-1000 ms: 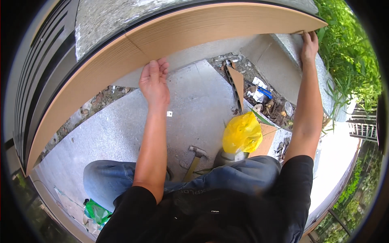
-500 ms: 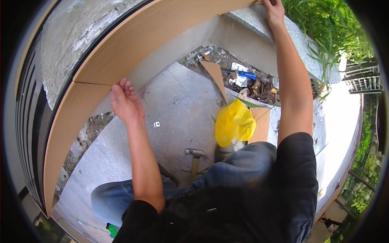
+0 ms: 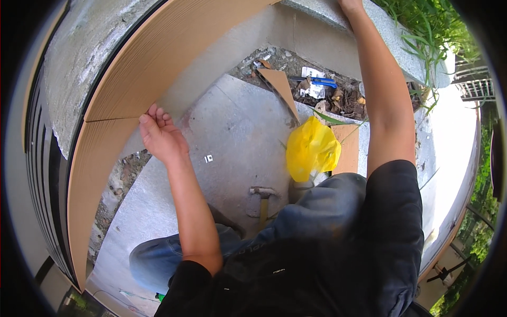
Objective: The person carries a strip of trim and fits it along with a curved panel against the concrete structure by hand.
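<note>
Head view showed a tan wood-grained plank [image 3: 153,47], edged in black, curving along the picture's rim from twelve o'clock round to eight. At nine to ten o'clock the left hand [image 3: 168,141] met its inner edge, palm turned up, fingers loosely curled and thumb tip at a dark crosswise seam [image 3: 110,120]; whether thumb and finger actually pinched the edge could not be told. At one o'clock the right hand [image 3: 349,5] lay over the granite ledge [image 3: 311,11], its fingers cut off by the frame, so their spread and any hold were unreadable. The step in hand looked like steadying or checking the plank around that seam; the next move seemed to call for a light left touch, with the plank's position kept unchanged. A hammer [image 3: 263,203] lay at six o'clock near the knees, a yellow plastic bag [image 3: 312,148] stood at three, and a triangular offcut [image 3: 282,87] leaned at one, with a blue utility knife [image 3: 322,82] just beyond it toward two.
</note>
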### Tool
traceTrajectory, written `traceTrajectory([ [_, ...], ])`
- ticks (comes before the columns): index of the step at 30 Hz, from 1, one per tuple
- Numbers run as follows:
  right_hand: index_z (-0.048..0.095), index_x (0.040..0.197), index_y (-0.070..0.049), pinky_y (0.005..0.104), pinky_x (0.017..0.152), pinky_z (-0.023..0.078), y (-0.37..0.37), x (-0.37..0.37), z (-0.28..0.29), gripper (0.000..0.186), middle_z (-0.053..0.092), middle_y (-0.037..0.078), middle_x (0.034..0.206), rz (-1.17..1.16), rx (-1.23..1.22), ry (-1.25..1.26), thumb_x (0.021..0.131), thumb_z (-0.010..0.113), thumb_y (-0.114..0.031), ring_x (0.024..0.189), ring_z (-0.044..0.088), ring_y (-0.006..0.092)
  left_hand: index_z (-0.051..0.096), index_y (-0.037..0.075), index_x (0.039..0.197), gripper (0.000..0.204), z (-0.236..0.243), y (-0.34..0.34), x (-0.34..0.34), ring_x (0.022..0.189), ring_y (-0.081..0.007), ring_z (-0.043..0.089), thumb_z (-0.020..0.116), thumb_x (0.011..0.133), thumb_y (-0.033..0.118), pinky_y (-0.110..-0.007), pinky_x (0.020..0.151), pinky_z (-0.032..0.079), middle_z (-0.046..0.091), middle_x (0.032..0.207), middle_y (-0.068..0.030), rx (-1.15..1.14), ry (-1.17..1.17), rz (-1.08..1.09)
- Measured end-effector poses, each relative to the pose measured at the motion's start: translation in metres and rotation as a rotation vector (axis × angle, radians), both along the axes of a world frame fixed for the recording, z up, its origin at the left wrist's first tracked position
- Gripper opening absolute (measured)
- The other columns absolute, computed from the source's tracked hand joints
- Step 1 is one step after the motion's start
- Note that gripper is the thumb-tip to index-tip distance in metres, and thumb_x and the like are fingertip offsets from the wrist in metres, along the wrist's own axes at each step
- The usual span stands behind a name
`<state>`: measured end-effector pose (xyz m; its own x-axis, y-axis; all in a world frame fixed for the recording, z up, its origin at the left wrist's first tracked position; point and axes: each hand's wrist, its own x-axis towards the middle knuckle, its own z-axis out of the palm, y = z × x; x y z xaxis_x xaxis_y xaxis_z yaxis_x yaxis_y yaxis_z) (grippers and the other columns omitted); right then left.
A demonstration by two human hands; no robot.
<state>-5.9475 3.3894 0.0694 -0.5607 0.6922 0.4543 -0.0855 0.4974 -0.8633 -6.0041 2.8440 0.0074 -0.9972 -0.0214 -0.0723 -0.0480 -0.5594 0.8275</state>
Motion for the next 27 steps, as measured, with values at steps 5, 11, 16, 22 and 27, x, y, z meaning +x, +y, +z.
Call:
traceTrajectory([
  [5,0.046,0.142,0.011,0.0372,0.108,0.047,0.007,-0.003,-0.006,0.06,0.06,0.022,0.136,-0.003,-0.003,0.038,0.089,0.064,-0.008,0.125,0.059,0.0281,0.062,0.002,0.118,0.032,0.0,-0.003,-0.002,0.089,-0.0124,0.063,0.062,0.105,0.03,-0.027,0.077,0.052,0.069,0.109,-0.0064,-0.018,0.016,-0.004],
  [11,0.048,0.141,0.01,0.0381,0.108,0.047,0.011,0.001,-0.004,0.059,0.061,0.022,0.134,-0.082,0.021,0.074,0.087,0.063,-0.009,0.125,0.06,0.0295,0.062,0.002,0.119,0.032,-0.002,-0.001,-0.001,0.091,-0.0131,0.063,0.063,0.105,0.031,-0.027,0.077,0.052,0.069,0.112,-0.0067,-0.003,0.029,-0.037],
  [16,0.05,0.14,0.008,0.0384,0.106,0.048,0.006,0.001,0.007,0.06,0.064,0.023,0.131,-0.195,0.027,0.089,0.085,0.063,-0.012,0.123,0.061,0.0314,0.06,0.001,0.122,0.036,0.002,-0.004,-0.003,0.102,-0.0181,0.065,0.063,0.104,0.033,-0.031,0.088,0.055,0.067,0.119,-0.0095,0.008,0.094,-0.094],
  [22,0.053,0.138,0.007,0.0389,0.104,0.049,-0.006,0.007,0.013,0.061,0.066,0.023,0.127,-0.309,-0.001,0.066,0.082,0.063,-0.015,0.12,0.063,0.0336,0.056,0.0,0.133,0.048,0.014,-0.003,-0.007,0.125,-0.0264,0.059,0.067,0.1,0.033,-0.042,0.111,0.049,0.061,0.134,-0.0135,0.467,0.001,-0.305],
  [27,0.055,0.137,0.006,0.0393,0.102,0.05,-0.003,0.012,0.008,0.061,0.068,0.024,0.124,-0.356,-0.038,0.057,0.08,0.063,-0.017,0.118,0.064,0.0354,0.057,0.003,0.132,0.044,0.006,-0.013,-0.008,0.122,-0.0252,0.061,0.07,0.099,0.028,-0.042,0.109,0.052,0.061,0.135,-0.0128,0.311,0.043,-0.408],
])
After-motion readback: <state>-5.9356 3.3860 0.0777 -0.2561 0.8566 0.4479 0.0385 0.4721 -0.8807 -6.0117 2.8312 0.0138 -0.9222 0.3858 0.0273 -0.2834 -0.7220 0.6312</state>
